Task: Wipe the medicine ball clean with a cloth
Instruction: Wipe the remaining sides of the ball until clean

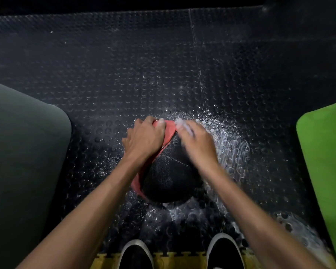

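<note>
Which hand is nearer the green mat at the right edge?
The right hand. It is on the upper right of the medicine ball, on the side toward the green mat; the left hand is on the ball's far left side.

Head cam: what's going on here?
A person bends over a black and red medicine ball on a studded black floor mat. The left hand rests on the ball's red side and steadies it. The right hand is blurred on the ball's upper right, with something pale at its fingertips, probably the cloth. White powder streaks the mat to the right of the ball, so cleaning looks unfinished.
</note>
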